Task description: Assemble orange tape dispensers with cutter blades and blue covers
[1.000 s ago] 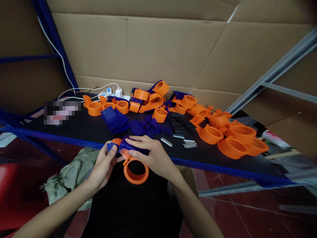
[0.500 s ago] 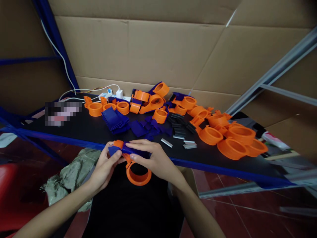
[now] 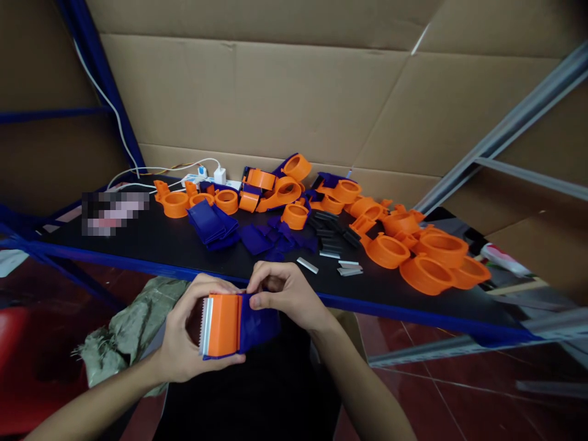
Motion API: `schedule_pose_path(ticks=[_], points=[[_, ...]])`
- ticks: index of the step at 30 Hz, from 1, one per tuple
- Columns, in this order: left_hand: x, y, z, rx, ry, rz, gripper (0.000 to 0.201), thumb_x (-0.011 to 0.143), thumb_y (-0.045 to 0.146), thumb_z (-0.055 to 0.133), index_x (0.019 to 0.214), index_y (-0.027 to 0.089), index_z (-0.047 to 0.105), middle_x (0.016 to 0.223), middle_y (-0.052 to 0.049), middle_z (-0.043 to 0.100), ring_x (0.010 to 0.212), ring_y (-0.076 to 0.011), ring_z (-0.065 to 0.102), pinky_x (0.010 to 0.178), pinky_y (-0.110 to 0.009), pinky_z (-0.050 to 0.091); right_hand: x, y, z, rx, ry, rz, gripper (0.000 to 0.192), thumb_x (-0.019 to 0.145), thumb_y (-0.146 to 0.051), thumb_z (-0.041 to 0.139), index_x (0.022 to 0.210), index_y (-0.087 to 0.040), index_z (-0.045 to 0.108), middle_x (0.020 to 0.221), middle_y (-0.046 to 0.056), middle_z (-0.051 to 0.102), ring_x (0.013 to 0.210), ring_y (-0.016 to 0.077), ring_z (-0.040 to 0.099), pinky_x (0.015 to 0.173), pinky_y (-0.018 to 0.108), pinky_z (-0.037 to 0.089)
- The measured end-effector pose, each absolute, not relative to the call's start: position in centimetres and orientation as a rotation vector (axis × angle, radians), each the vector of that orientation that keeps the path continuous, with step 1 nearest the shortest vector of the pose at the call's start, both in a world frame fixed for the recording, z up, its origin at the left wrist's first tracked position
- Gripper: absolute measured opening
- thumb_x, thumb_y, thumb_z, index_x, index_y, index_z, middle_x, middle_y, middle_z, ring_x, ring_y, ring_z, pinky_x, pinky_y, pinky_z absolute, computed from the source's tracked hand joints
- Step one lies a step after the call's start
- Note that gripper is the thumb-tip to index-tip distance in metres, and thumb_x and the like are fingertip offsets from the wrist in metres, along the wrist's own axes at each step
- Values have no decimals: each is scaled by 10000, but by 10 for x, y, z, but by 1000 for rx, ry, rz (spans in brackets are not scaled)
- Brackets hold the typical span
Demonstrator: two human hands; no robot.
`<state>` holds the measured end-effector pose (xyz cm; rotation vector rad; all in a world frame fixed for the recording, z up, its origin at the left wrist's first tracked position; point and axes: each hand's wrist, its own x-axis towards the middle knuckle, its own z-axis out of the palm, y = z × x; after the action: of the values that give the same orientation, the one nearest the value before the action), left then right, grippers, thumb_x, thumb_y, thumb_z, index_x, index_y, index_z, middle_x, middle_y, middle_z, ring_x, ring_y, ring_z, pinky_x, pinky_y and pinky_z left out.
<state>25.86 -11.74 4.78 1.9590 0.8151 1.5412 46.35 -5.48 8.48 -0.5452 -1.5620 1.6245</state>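
At about 6 o'clock in the view, closest to the person, the left hand (image 3: 184,343) is curled around an orange and blue tape dispenser (image 3: 229,324), thumb below it and fingers over its top, so it is closed on the piece. The dispenser is in the air in front of the counter edge (image 3: 138,260), not touching it, and its metal toothed blade (image 3: 205,324) points to 9 o'clock. The right hand (image 3: 285,291) is at 3 o'clock of the dispenser; its thumb and forefinger pinch the upper edge of the blue part, and the other fingers are folded. Under the arms, at 8 o'clock, a grey-green sack (image 3: 124,334) lies on the red floor. Farther, on the black counter, small metal blades (image 3: 337,264) lie loose at 1 o'clock from the hands, and beside them a group of dark strips (image 3: 331,229). At 12 o'clock there is a stack of blue plates (image 3: 211,222) and more blue pieces (image 3: 271,236). At 2 o'clock many orange rings (image 3: 427,257) are heaped together, touching one another. More orange parts (image 3: 275,187) stand near the back edge. At 11 o'clock a white power strip (image 3: 206,177) with plugs and cables lies against the cardboard wall (image 3: 275,98).
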Motion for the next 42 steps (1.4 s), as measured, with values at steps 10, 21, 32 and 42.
schedule_pose_path(ticks=[10, 21, 32, 42], points=[[256, -118, 46, 2053, 842, 1539, 819, 538, 197, 927, 1258, 263, 544, 1128, -113, 646, 1053, -337, 629, 917, -519, 504, 464, -49, 78, -593, -1541, 1714, 247, 655, -310, 889, 758, -153, 729, 765, 9, 672, 709, 120, 616, 666, 238, 477], [254, -118, 44, 2067, 809, 1537, 867, 478, 124, 933, 1254, 301, 590, 1136, -112, 667, 1059, -360, 637, 930, -553, 512, 466, -48, 80, -511, -1622, 1722, 219, 694, -314, 869, 787, -155, 750, 820, 31, 695, 816, 153, 663, 787, 283, 513], [266, -103, 36, 1242, 972, 1696, 558, 687, 268, 847, 1167, 239, 565, 1290, -128, 657, 1198, -343, 618, 1001, -466, 475, 473, -56, 97, -665, -2208, 838, 395, 922, -347, 658, 1311, -277, 641, 1291, 85, 598, 1216, 206, 553, 1072, 385, 430], [262, -96, 34, 950, 897, 1829, 448, 746, 312, 801, 1126, 237, 576, 1161, -87, 701, 1059, -288, 685, 922, -420, 538, 467, -71, 102, -815, -2418, 324, 512, 960, -256, 569, 1460, -325, 483, 1400, 95, 525, 1272, 260, 507, 1109, 500, 414]])
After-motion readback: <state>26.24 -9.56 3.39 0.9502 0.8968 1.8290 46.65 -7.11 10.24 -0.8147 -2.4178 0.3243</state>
